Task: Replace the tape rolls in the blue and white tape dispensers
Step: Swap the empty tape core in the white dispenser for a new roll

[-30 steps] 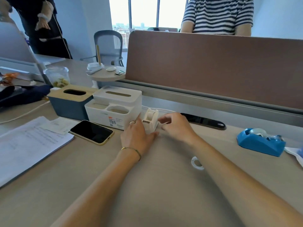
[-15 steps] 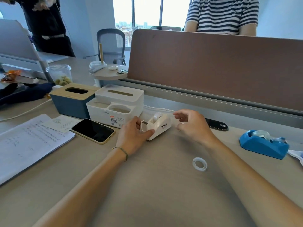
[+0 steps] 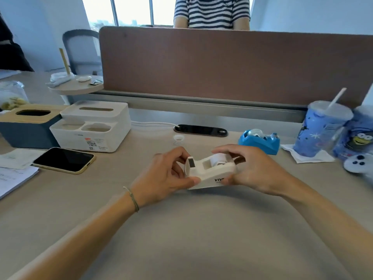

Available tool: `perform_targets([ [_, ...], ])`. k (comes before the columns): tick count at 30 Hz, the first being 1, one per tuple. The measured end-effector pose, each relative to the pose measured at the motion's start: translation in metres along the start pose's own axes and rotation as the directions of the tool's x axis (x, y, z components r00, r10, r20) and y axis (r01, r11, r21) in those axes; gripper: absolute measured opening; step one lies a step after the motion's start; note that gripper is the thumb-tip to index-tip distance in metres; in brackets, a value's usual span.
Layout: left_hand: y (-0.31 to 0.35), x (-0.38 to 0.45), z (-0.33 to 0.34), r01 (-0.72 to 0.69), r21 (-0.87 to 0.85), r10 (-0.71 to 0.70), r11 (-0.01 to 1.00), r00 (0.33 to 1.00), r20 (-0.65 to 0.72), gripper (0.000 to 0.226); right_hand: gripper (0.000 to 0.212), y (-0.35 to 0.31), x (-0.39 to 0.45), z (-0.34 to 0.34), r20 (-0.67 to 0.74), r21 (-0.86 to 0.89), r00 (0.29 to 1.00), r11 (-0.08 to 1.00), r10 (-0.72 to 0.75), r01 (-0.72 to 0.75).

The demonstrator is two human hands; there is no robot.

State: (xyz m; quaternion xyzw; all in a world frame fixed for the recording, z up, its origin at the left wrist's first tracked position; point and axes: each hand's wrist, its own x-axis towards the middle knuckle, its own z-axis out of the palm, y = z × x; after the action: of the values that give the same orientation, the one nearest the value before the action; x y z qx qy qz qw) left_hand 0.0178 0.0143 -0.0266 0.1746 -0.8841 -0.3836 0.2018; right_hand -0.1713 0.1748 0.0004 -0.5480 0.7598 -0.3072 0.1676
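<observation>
While steadying the white dispenser (image 3: 210, 172) with left hand (image 3: 163, 178), pinching its roll (image 3: 219, 158) with right-hand fingers (image 3: 223, 149), probably to lift it out.

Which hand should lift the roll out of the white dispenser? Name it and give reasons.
Right. The right hand already has its fingers at the roll at that end of the white dispenser. The left hand grips the cutter end and is better used to steady it.

both hands (image 3: 161, 176) gripping white tape dispenser (image 3: 210, 171), desk (image 3: 181, 229)
</observation>
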Motion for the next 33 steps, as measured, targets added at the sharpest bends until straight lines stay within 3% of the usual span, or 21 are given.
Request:
perform_targets([
  [3,0.010,0.001,0.025,-0.053,-0.006,0.054,0.999,0.994,0.096,0.037,0.072,0.017,-0.039,-0.007,0.000,-0.044,0.999,0.998,0.039,-0.039],
  [9,0.027,0.009,0.055,-0.118,0.206,0.072,0.972,0.973,0.218,0.037,0.062,0.032,-0.071,-0.009,0.076,-0.145,0.992,0.985,0.104,-0.092],
  [16,0.042,0.024,0.047,-0.066,0.291,-0.061,0.954,0.912,0.405,0.044,0.041,0.029,-0.067,-0.020,0.164,-0.308,0.985,0.946,-0.053,0.102],
  [19,0.047,0.026,0.045,-0.064,0.317,-0.084,0.946,0.897,0.434,0.045,0.031,0.026,-0.061,-0.025,0.155,-0.320,0.985,0.939,-0.076,0.123],
  [26,0.046,0.023,0.045,-0.061,0.353,-0.109,0.934,0.890,0.443,0.047,0.029,0.024,-0.061,-0.025,0.109,-0.431,0.972,0.871,-0.209,0.236],
  [33,0.042,0.024,0.044,-0.071,0.366,-0.116,0.928,0.877,0.465,0.049,0.029,0.017,-0.063,-0.026,0.112,-0.526,0.974,0.820,-0.196,0.225],
])
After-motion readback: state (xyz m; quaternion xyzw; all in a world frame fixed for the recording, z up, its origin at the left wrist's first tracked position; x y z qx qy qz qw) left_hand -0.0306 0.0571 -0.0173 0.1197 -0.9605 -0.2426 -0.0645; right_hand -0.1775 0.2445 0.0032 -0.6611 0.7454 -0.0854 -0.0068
